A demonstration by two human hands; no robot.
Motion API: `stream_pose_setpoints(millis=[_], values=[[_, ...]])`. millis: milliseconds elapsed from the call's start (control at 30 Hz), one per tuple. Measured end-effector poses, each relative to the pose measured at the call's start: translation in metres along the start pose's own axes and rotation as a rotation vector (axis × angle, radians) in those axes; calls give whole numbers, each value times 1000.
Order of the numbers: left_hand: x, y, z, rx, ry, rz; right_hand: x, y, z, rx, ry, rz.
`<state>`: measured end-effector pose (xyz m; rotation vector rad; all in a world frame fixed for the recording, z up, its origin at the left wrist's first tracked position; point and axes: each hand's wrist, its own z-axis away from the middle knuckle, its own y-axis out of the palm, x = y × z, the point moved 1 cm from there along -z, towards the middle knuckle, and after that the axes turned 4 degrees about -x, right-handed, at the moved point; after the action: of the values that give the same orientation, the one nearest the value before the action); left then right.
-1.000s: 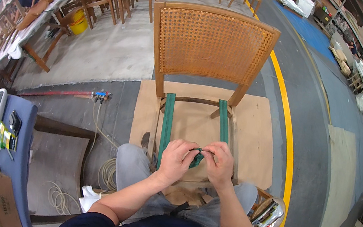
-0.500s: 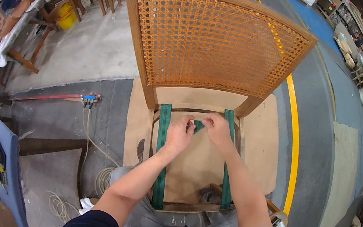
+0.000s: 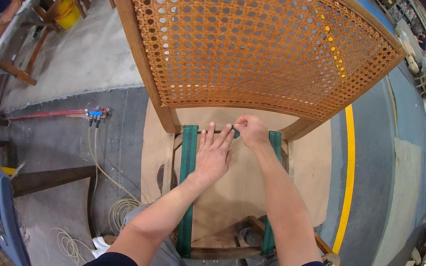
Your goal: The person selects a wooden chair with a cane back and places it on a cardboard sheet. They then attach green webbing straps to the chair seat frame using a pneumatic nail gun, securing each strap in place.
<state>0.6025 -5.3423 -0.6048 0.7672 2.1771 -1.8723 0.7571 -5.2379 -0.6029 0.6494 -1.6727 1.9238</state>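
Note:
A wooden chair with a woven cane backrest [image 3: 259, 46] stands in front of me, its seat frame bare except for green webbing. One green webbing strap [image 3: 189, 162] runs front to back along the left side, another green strap [image 3: 274, 140] along the right. At the middle of the rear rail is the end of a further green webbing strap [image 3: 235, 132], mostly covered by fingers. My left hand [image 3: 213, 158] lies flat over it, fingers stretched out against the rail. Beside it, my right hand [image 3: 253, 132] is closed in a pinch at the strap's edge.
Brown cardboard [image 3: 306, 174] lies under the chair. To the left are an air-hose connector [image 3: 97, 114] with coiled hose [image 3: 124, 212] and a blue padded surface [image 3: 9, 207] carrying tools. A yellow bucket [image 3: 67, 12] and a person at a bench are farther off.
My left hand has gone from curled fingers to lying flat on the rail. My right hand stays pinched beside it. The backrest appears larger and higher in view.

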Motion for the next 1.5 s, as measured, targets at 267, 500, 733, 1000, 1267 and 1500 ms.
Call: stream_pose_setpoints(millis=[267, 500, 733, 1000, 1267, 1500], values=[[-1, 7, 0, 56, -20, -73, -34, -62, 65, -209, 68, -587], [0, 3, 2, 19, -13, -109, -206, -245, 371, -840, 566, -303], [-5, 11, -8, 74, 5, -64, -259, -254, 606, -552, 1468, 421], [-2, 1, 1, 25, -7, -101, -259, -218, 580, -844, 1166, -201], [-2, 13, -5, 47, -14, -24, -215, -263, 581, -1030, 895, -198], [4, 9, 3, 9, -28, -86, -111, -313, 449, -882, 577, -510]])
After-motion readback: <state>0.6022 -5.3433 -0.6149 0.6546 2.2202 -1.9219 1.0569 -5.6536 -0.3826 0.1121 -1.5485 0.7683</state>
